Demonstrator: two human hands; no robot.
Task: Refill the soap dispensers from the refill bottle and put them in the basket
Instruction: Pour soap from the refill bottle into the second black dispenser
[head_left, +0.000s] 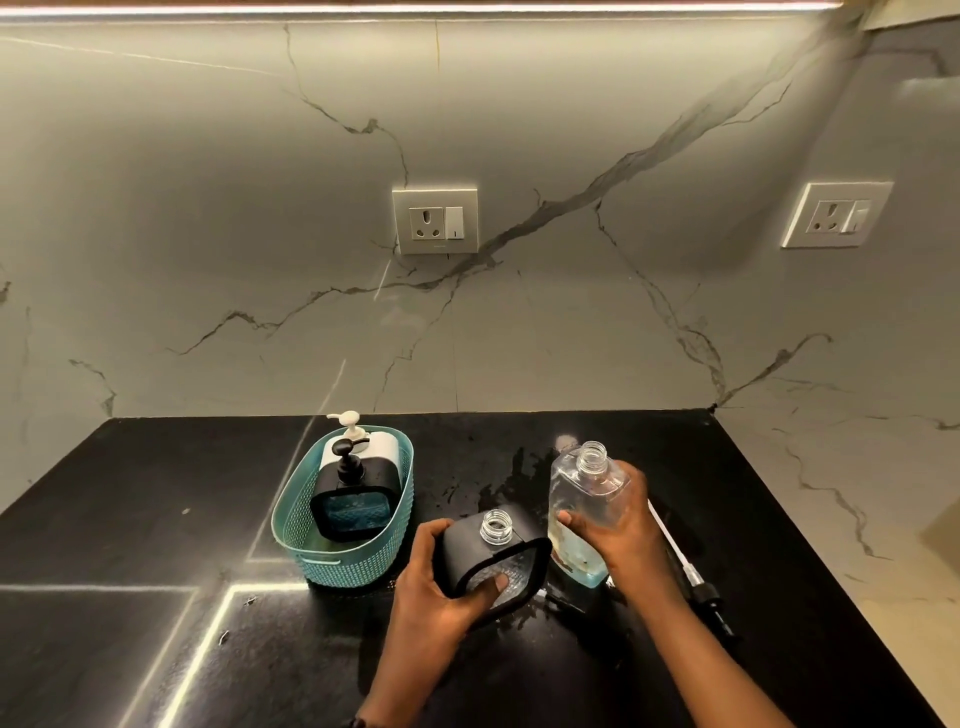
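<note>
- Black dispenser (493, 558) uncapped, tilted, open neck pointing up and slightly away, long axis leaning toward the right; held just above the bench (156, 519) in front of the basket (343, 551); clear window facing the camera, inside looks nearly empty.
- Refill bottle (584, 512) uncapped, close to upright, leaning a little right at the top, mouth up; base touching or just above the bench, cannot tell which; a shallow layer of blue liquid at the bottom, clear above.
- Bottle and black dispenser side by side, nearly touching.
- Teal woven basket upright on the bench, left of the hands; two pump dispensers inside: a black one (350, 499) in front with blue liquid showing through its window, a white one (358, 441) behind it; both pump spouts pointing left.
- Loose pump (691, 571) with its long tube lying flat on the bench right of the bottle, black head toward the camera, tube running away.
- Left hand (441, 587): grip wrapped round the black dispenser, thumb pressed on the window, fingers behind.
- Right hand (623, 530): grip closed round the refill bottle from the right, thumb on the near face.
- Wet splashes on the bench behind the bottle.
</note>
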